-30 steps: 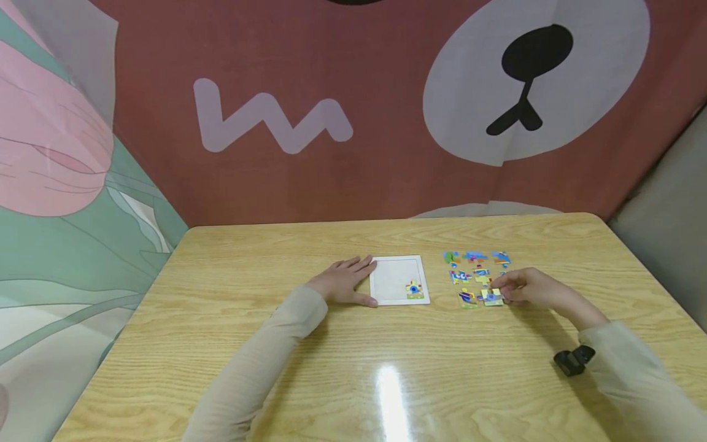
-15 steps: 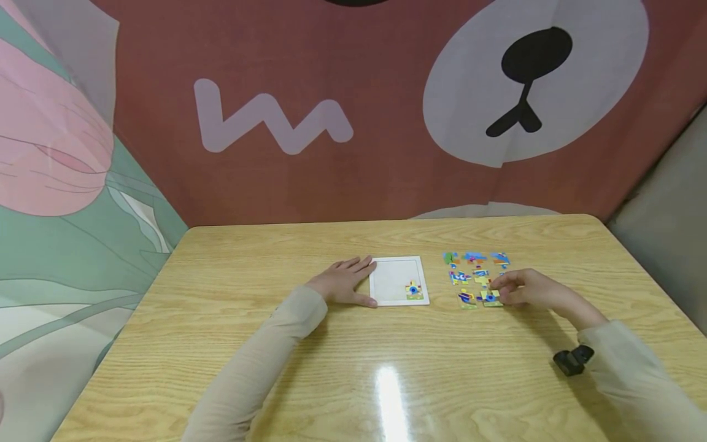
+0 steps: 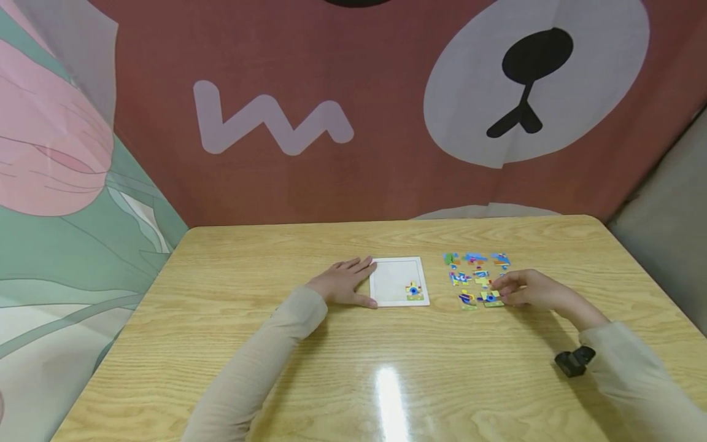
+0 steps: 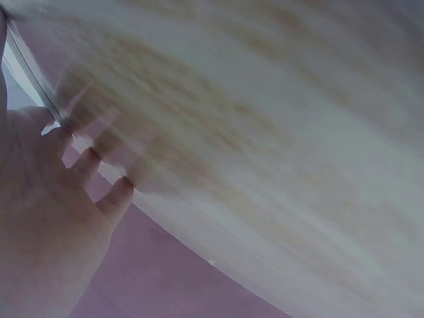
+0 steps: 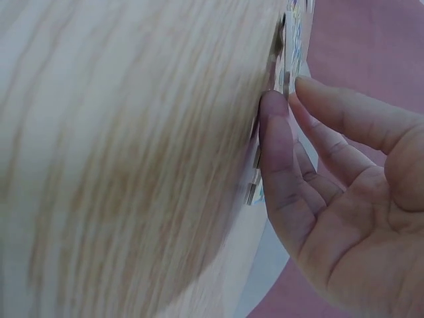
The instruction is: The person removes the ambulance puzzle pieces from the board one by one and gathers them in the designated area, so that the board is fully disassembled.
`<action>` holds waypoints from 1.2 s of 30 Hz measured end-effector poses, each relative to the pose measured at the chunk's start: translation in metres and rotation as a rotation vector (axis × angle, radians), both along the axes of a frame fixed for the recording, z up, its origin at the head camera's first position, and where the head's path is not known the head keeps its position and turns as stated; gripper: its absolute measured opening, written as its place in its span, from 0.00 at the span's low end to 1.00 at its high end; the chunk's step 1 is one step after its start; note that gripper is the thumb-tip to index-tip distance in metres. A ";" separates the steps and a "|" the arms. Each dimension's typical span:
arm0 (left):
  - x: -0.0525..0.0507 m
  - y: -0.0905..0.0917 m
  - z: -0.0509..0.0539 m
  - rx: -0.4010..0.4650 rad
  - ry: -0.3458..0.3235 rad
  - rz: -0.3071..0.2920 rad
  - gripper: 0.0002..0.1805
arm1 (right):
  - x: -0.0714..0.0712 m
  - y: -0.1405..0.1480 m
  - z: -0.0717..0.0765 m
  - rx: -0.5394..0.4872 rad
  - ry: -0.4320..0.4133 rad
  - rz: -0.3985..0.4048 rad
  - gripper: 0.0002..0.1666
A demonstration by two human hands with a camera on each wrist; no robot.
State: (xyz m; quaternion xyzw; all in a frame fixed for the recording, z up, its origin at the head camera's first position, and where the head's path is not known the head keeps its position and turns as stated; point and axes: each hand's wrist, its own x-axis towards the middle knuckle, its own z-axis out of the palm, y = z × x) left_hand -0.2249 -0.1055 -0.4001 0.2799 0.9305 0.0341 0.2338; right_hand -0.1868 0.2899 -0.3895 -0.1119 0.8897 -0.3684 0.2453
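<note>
My left hand lies with fingers spread on the table, its fingertips and thumb touching the left edge of a white square puzzle board. One jigsaw piece with a blue round centre sits in the board's lower right corner. To the right, my right hand pinches the right edge of a yellow and blue jigsaw piece low over the table. In the right wrist view, the edge of this puzzle piece shows thinly between thumb and finger. The left wrist view shows the left hand against the table.
Several other colourful puzzle pieces lie in loose rows on the wooden table, right of the board. A black device is strapped at the right wrist. A printed cloth with a bear face hangs behind the table.
The pinched piece looked paler and tilted a second ago; now it lies flatter with its blue centre clearer. Both hands keep nearly the same place.
</note>
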 end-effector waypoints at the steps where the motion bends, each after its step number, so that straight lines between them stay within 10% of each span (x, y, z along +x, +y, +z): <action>1: 0.000 0.000 0.000 0.003 0.000 0.000 0.51 | 0.000 0.000 0.000 0.003 0.000 0.000 0.23; 20: -0.002 -0.001 -0.004 0.008 0.003 -0.009 0.52 | -0.002 -0.009 0.011 -0.014 0.069 -0.008 0.22; 36: -0.001 -0.001 -0.002 0.014 0.012 -0.009 0.51 | -0.011 -0.075 0.029 -0.062 0.201 0.083 0.21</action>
